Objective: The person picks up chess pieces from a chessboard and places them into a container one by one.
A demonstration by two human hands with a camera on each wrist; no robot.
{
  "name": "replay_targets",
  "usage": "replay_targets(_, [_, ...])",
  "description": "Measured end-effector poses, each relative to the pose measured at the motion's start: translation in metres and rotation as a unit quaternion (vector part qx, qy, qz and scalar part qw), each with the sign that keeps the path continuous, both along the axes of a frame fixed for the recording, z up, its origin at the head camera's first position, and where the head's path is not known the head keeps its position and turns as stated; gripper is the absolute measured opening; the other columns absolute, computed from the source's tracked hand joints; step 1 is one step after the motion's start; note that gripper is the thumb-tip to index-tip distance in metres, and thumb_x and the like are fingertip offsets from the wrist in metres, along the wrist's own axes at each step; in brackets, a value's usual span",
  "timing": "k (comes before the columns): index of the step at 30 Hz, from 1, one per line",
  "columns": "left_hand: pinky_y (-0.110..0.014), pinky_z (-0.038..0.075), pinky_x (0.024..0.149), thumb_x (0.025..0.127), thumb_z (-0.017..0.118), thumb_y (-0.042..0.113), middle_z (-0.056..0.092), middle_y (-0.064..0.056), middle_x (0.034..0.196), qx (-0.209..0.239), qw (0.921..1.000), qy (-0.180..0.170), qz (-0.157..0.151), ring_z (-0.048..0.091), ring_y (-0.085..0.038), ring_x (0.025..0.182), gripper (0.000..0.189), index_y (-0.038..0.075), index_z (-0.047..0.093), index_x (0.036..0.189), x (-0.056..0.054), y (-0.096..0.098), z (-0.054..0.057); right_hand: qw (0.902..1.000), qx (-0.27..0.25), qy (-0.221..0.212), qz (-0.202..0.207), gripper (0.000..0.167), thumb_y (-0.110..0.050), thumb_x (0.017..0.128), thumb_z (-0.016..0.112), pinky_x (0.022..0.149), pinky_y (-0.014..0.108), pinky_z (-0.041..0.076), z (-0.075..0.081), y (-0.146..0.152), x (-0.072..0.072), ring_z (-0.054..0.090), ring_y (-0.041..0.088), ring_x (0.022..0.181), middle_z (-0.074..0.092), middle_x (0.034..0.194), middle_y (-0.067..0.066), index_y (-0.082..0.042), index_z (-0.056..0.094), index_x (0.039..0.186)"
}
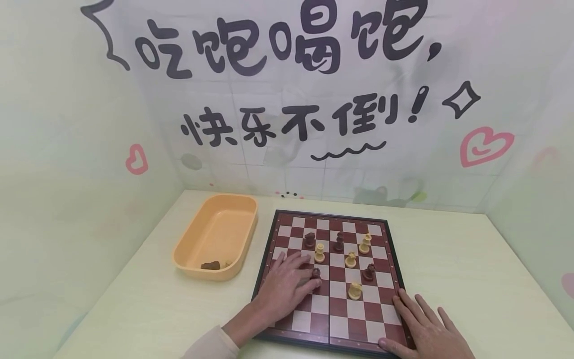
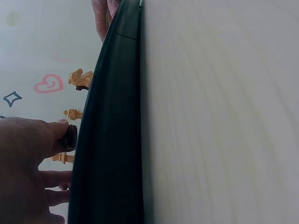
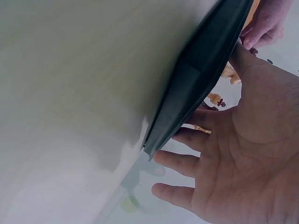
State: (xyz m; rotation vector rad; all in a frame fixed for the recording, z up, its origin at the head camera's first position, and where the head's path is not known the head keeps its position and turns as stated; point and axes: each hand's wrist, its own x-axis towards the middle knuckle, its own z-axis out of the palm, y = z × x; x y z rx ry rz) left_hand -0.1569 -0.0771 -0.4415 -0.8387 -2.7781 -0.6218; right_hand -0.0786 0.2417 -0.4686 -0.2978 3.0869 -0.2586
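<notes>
My left hand (image 1: 287, 284) pinches a dark chess piece (image 1: 316, 273) between thumb and fingers over the left half of a red-and-white chessboard (image 1: 345, 326). In the left wrist view that dark piece (image 2: 71, 136) shows at the thumb tip; its base is partly hidden. Close by stand a cream chess piece (image 1: 319, 253) and a dark knight (image 1: 310, 240). My right hand (image 1: 432, 326) rests along the board's right edge near the front corner, fingers spread and fairly straight. On the right half, a cream knight (image 1: 355, 291) is the nearest piece to it.
Farther up the board's right half stand a dark piece (image 1: 369, 272), a cream crowned piece (image 1: 351, 260), another dark piece (image 1: 339, 242) and a tall cream piece (image 1: 365, 244). Left of the board is an orange tray (image 1: 224, 199) with a few pieces inside. Printed walls enclose the table.
</notes>
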Motion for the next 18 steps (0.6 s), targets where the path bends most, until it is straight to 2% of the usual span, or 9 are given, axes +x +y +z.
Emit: replay_targets(18, [-0.065, 0.022, 0.114, 0.105, 0.052, 0.045, 0.058, -0.01, 0.143, 0.002, 0.9998, 0.004, 0.019, 0.043, -0.032, 0.14, 0.041, 0.016, 0.08, 0.112, -0.0042, -0.007, 0.0027, 1.0, 0.004, -0.002, -0.001, 0.104, -0.083, 0.077, 0.061, 0.104, 0.074, 0.027, 0.0, -0.0009, -0.0004, 0.042, 0.047, 0.135, 0.046, 0.152, 0.018, -0.004, 0.055, 0.145])
